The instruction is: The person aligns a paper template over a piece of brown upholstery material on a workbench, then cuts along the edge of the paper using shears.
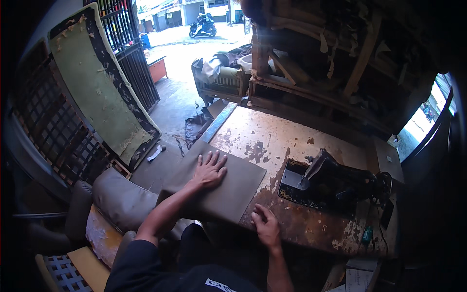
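My left hand (210, 170) lies flat, fingers spread, on a smooth grey-brown sheet of upholstery material (233, 187). The sheet covers the near left part of a worn table (248, 131) and hangs over its edge toward me. Just right of the sheet's near corner, my right hand (266, 226) rests at the table's front edge. Its fingers are loosely bent and hold nothing that I can see. Farther right stands a black sewing machine (335, 182), its needle end turned toward the sheet.
A small green item (367, 235) and a cable lie at the table's right end. Padded brown cushions (121, 197) crowd my left side. A large green panel (97, 87) leans by the metal gate (134, 58). Behind the table stands a wooden frame (292, 85); a motorcycle (203, 29) is outside.
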The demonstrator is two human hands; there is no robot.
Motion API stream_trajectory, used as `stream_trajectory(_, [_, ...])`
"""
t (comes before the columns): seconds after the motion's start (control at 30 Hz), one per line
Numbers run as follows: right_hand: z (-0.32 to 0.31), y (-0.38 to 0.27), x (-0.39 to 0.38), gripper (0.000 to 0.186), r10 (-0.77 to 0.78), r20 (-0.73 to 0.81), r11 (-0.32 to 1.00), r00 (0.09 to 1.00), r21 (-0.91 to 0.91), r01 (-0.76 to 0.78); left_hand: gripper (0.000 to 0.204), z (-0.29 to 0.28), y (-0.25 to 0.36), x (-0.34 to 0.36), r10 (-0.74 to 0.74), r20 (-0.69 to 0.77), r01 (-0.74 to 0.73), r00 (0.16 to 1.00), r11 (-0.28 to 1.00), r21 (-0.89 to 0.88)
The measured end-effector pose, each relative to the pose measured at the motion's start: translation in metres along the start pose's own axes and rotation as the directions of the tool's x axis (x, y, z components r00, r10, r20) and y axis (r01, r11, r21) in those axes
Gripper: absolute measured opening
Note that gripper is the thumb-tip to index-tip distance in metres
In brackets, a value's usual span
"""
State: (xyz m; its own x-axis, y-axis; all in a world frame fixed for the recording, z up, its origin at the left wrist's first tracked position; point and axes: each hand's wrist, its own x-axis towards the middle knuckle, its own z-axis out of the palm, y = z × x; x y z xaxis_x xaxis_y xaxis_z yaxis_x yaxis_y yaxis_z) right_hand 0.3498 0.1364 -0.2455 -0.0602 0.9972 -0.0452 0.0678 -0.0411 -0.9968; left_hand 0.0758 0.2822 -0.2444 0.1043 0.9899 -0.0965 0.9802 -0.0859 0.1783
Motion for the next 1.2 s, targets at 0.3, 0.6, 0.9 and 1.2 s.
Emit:
stream_trajectory(0.3, [-0.226,-0.012,-0.157,0.033,-0.381,-0.818,0.759,0.431,-0.542,-0.360,0.064,0.008,0.073,0.099,-0.070,-0.080,0.069,0.994,0.998,-0.006])
stream_trajectory(0.6, [-0.287,-0.023,-0.233,0.057,-0.297,-0.833,0.381,0.467,-0.552,-0.742,0.060,0.013,0.128,0.172,-0.154,-0.007,0.154,0.988,0.982,0.105])
stream_trajectory(0.9, [-0.317,0.000,-0.292,0.069,0.017,-0.964,0.090,0.264,-0.262,-0.961,0.059,0.029,0.093,0.266,-0.190,-0.046,0.195,0.981,0.968,0.161])
stream_trajectory(1.2, [-0.323,0.037,-0.247,0.050,-0.127,-0.893,0.307,0.431,-0.449,-0.839,0.060,0.029,0.093,0.330,-0.315,-0.097,0.325,0.944,0.937,0.124])
